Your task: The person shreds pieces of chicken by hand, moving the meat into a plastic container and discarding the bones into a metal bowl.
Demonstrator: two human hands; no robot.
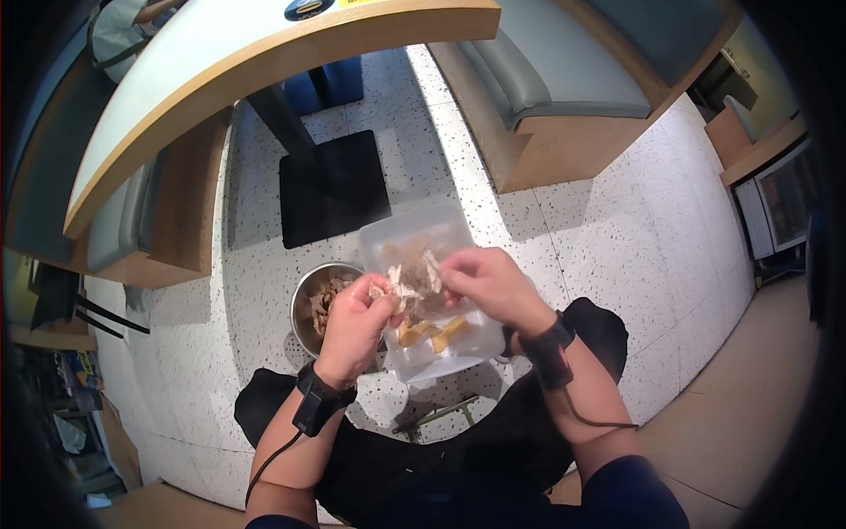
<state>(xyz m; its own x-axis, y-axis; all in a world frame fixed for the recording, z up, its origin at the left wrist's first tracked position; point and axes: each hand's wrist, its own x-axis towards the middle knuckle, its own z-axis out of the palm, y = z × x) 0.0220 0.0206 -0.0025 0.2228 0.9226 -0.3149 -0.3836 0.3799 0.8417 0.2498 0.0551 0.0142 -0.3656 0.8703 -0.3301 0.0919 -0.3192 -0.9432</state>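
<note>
My left hand [354,322] pinches a pale, stringy piece of meat [401,286], which looks like cooked chicken. Opposite it, my right hand [495,284] has thumb and fingers closed on a pale shred of the same meat [432,269]. Both hands are held over a translucent plastic tub [379,232]. Inside the tub lie brownish shreds at the far end and yellow pieces [434,333], perhaps skin, at the near end. Beside my left hand stands a round steel bowl [300,304] with brownish meat pieces [328,302] in it.
A table [159,97] with a wooden edge rises ahead, its black base plate [335,189] on the speckled floor [564,238]. Padded benches [564,70] flank it. Another person [119,40] is at the far left. My knees are on either side of the tub.
</note>
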